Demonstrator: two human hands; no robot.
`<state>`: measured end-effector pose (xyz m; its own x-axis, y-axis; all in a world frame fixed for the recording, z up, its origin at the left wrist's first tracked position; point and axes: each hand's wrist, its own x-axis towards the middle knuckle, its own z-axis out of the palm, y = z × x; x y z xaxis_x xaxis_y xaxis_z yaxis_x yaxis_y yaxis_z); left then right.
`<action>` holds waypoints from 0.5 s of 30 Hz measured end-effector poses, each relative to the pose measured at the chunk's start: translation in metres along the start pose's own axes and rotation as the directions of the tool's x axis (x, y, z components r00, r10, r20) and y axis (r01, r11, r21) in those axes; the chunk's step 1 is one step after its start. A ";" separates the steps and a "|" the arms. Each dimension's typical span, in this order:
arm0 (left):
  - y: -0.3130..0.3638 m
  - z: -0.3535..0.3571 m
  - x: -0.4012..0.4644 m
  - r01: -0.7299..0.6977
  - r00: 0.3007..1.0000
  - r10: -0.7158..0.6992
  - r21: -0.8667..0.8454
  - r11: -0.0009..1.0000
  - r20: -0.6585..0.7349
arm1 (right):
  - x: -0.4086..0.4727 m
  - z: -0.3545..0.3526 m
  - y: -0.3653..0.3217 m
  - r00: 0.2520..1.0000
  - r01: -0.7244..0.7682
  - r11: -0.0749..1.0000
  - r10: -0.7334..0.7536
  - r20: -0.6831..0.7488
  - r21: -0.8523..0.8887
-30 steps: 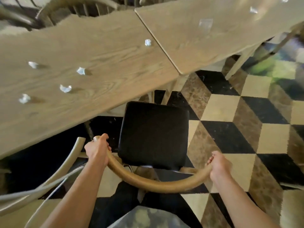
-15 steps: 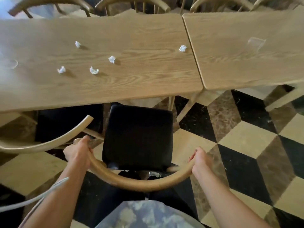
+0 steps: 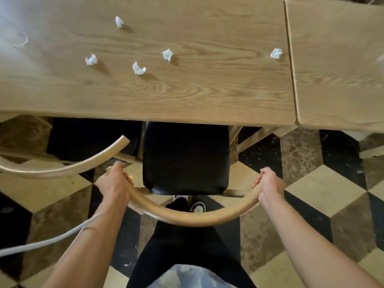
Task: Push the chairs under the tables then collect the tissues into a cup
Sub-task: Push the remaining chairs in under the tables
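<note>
A chair with a black seat (image 3: 186,159) and a curved wooden back rail (image 3: 187,219) stands in front of me, the seat's front edge just under the wooden table (image 3: 187,96). My left hand (image 3: 113,181) grips the rail's left end and my right hand (image 3: 270,185) grips its right end. Several crumpled white tissues lie on the table: one at the far left (image 3: 91,59), one nearer (image 3: 138,69), one in the middle (image 3: 167,54), one at the back (image 3: 119,21) and one near the right edge (image 3: 276,53). A clear cup (image 3: 19,39) stands faintly visible at the table's left.
A second chair (image 3: 62,165) with a black seat sits to the left, partly under the table, its rail close to my left hand. A second table (image 3: 340,80) adjoins on the right. The floor is checkered tile. A grey cable (image 3: 41,242) crosses my left forearm.
The chair has slid forward, its seat front now under the table edge. My view has come closer to the table; both hands keep their grip on the rail.
</note>
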<state>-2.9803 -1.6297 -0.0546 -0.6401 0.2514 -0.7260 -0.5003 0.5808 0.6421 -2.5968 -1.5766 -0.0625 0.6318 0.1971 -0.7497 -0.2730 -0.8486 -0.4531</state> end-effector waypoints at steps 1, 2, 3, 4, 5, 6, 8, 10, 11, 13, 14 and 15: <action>0.002 0.009 0.004 0.004 1.000 -0.004 -0.003 1.000 -0.004 | 0.006 0.007 -0.007 1.000 0.001 1.000 -0.001 -0.004 0.015; 0.005 0.018 0.007 0.005 1.000 -0.005 -0.008 1.000 -0.012 | 0.010 0.012 -0.014 1.000 0.000 1.000 0.001 -0.010 0.024; 0.007 0.027 0.009 0.007 1.000 -0.007 -0.019 1.000 -0.019 | 0.016 0.017 -0.020 1.000 0.003 1.000 -0.003 -0.010 0.027; 0.010 0.035 0.010 0.012 1.000 -0.013 -0.029 0.999 -0.027 | 0.021 0.021 -0.026 1.000 0.011 1.000 -0.010 -0.008 0.027; 0.014 0.045 0.013 0.024 0.999 -0.025 -0.035 0.999 -0.035 | 0.026 0.026 -0.033 1.000 0.018 0.999 -0.017 -0.011 0.038; 0.017 0.051 0.015 0.031 0.999 -0.032 -0.041 0.999 -0.038 | 0.030 0.030 -0.038 1.000 0.022 0.998 -0.022 -0.009 0.055; 0.023 0.060 0.019 0.041 0.998 -0.043 -0.046 0.998 -0.042 | 0.037 0.037 -0.047 1.000 0.016 0.996 -0.015 -0.007 0.088; 0.028 0.070 0.022 0.064 0.997 -0.067 -0.056 0.996 -0.047 | 0.047 0.044 -0.054 1.000 0.012 0.994 -0.012 0.002 0.110; 0.030 0.075 0.023 0.072 0.996 -0.076 -0.066 0.995 -0.047 | 0.052 0.048 -0.059 1.000 0.019 0.993 -0.021 0.010 0.118; 0.029 0.081 0.022 0.076 0.996 -0.079 -0.091 0.993 -0.036 | 0.063 0.053 -0.067 0.999 0.037 0.992 -0.041 0.028 0.124; 0.027 0.083 0.020 0.075 0.997 -0.078 -0.106 0.992 -0.028 | 0.067 0.053 -0.071 0.998 0.040 0.991 -0.046 0.038 0.130; 0.025 0.086 0.020 0.075 0.997 -0.079 -0.115 0.990 -0.024 | 0.070 0.055 -0.076 0.998 0.036 0.989 -0.044 0.050 0.144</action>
<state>-2.9558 -1.5430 -0.0743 -0.6128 0.1859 -0.7681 -0.6111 0.5048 0.6097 -2.5716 -1.4715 -0.1072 0.6059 0.2587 -0.7523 -0.3516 -0.7612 -0.5449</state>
